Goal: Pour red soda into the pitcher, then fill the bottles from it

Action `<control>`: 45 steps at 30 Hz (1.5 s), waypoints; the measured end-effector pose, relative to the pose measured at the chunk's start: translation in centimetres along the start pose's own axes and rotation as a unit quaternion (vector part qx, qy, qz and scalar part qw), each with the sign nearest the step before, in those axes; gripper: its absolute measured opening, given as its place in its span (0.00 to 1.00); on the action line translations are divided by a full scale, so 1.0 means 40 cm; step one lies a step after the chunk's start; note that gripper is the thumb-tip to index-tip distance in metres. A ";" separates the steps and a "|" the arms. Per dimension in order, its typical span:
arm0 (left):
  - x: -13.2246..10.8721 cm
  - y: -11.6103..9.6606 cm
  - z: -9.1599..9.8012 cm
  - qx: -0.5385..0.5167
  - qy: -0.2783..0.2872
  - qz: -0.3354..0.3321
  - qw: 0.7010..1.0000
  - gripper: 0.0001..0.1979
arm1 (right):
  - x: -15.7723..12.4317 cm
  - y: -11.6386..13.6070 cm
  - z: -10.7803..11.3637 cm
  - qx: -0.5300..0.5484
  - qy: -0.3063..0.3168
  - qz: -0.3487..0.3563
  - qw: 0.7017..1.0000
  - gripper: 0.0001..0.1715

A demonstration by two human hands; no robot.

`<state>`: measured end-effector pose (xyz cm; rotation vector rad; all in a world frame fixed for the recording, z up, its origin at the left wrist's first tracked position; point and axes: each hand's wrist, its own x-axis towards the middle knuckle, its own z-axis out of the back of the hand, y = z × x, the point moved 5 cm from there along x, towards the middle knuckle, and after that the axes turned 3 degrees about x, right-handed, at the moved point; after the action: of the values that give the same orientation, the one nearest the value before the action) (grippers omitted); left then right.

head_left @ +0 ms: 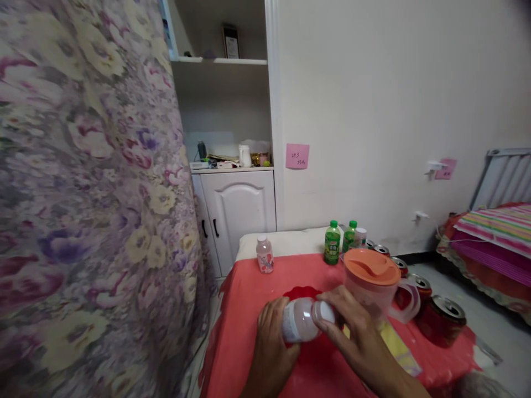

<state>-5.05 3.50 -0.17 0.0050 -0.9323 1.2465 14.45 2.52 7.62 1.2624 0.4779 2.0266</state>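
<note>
1. Bottle (307,323): clear-walled with a pale label, held nearly on its side above the table, its white cap (327,313) pointing right.
2. Left hand (274,331): fingers curled around the base end of the bottle, closed to its width.
3. Right hand (352,329): thumb and fingers bent in on the cap, parted only by its width and gripping it.
4. Red dish (302,292): scalloped, on the table below the bottle, partly hidden by the hands.
5. Jug (365,296): translucent, with an orange lid (371,266), upright just beyond the right hand.
6. Cans (442,320): standing in a row to the right of the jug.
7. Green bottles (332,243): two, upright behind the jug.
8. Small bottle (265,255): patterned, upright near the table's far left corner.
9. Tablecloth (238,320): red, beneath these items.
10. Curtain (95,193): flowered, hanging at far left.
</note>
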 end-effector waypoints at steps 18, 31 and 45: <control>0.034 -0.019 -0.040 -0.121 0.032 0.034 0.992 0.32 | 0.013 0.009 0.048 -0.025 0.019 -0.013 0.999 0.15; 0.049 -0.031 -0.057 -0.158 0.057 0.046 0.985 0.33 | 0.013 0.006 0.064 -0.002 0.029 -0.007 1.000 0.20; 0.047 -0.040 -0.052 -0.189 0.088 0.057 0.976 0.33 | 0.004 0.014 0.065 0.010 0.051 0.014 0.999 0.27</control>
<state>-2.52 5.40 0.37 -0.4578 -1.0116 1.1363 16.52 2.12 9.29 1.1873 0.5326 2.1224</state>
